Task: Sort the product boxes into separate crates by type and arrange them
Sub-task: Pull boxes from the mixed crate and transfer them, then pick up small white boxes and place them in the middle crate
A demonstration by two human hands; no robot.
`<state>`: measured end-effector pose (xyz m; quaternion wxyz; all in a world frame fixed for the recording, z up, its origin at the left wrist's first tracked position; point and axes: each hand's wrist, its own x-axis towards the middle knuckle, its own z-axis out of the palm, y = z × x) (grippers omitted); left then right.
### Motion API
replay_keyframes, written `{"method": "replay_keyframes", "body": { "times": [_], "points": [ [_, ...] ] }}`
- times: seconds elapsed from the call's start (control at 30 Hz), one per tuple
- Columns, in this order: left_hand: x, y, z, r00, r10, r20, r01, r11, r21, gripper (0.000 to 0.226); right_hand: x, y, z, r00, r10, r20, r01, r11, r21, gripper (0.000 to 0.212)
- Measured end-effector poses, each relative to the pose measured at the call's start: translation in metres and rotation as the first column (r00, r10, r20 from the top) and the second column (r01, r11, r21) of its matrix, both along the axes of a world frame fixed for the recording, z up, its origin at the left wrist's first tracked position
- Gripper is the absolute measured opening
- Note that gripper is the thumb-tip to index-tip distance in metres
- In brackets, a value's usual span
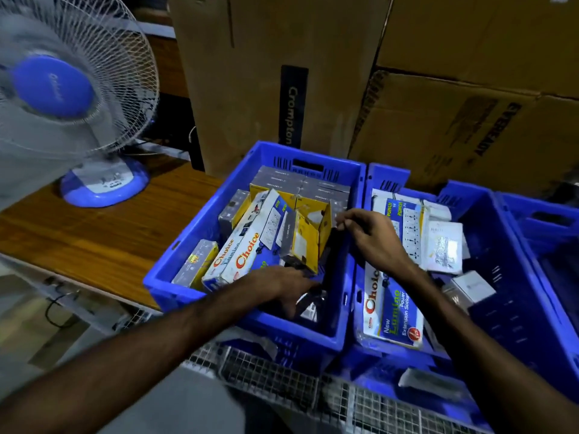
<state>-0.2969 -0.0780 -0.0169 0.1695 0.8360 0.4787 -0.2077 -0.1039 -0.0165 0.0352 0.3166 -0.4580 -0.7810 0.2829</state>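
The right hand (372, 239) hovers over the wall shared by two blue crates, its thumb and forefinger pinched together as a grip; whether anything sits between them cannot be told. Just beside those fingertips stands a yellow box (308, 236), tilted and with its top flap open, inside the left crate (175, 270). The left hand (282, 286) reaches down into the near corner of that same crate, fingers curled around something dark and blurred; what it is, and how tight the grip is, cannot be told.

Around the yellow box lie long white boxes printed "Choice" (238, 255), leaning at a slant, with grey boxes (300, 183) stacked against the far wall. The right crate (507, 308) holds another "Choice" pack (388, 311) lying flat along its left side, a white power strip pack (410, 227) beyond it, and small white boxes (473, 286) further right.

The left crate rests on a wooden desk (94, 239). A blue fan (62, 92) stands on the desk to the left, and big cardboard cartons (438, 120) rise behind the crates.
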Motion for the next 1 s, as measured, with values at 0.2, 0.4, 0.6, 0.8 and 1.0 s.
{"method": "replay_keyframes", "body": {
  "times": [0.2, 0.4, 0.6, 0.8, 1.0],
  "points": [
    [-0.005, 0.024, -0.023, 0.994, -0.072, -0.086, 0.077, 0.995, 0.06, 0.046, 0.001, -0.01, -0.012, 0.997, -0.024, -0.071, 0.023, 1.0, -0.011, 0.029],
    [-0.054, 0.024, 0.011, 0.772, 0.359, 0.525, -0.315, 0.933, -0.174, 0.06, 0.002, -0.01, -0.006, 0.984, -0.062, -0.167, 0.04, 0.991, -0.13, 0.027],
    [-0.075, -0.005, 0.039, -0.06, 0.67, 0.74, -0.217, 0.715, -0.665, 0.064, 0.008, -0.007, -0.001, 0.918, -0.095, -0.384, 0.003, 0.973, -0.232, 0.025],
    [-0.058, -0.031, 0.06, -0.509, 0.71, 0.487, 0.182, 0.642, -0.745, 0.057, 0.0, -0.028, 0.013, 0.855, -0.114, -0.506, -0.074, 0.939, -0.336, 0.023],
    [-0.028, -0.045, 0.056, -0.715, 0.643, 0.274, 0.363, 0.676, -0.641, 0.087, -0.008, -0.064, 0.019, 0.847, 0.074, -0.526, -0.291, 0.893, -0.343, 0.057]
  ]
}}
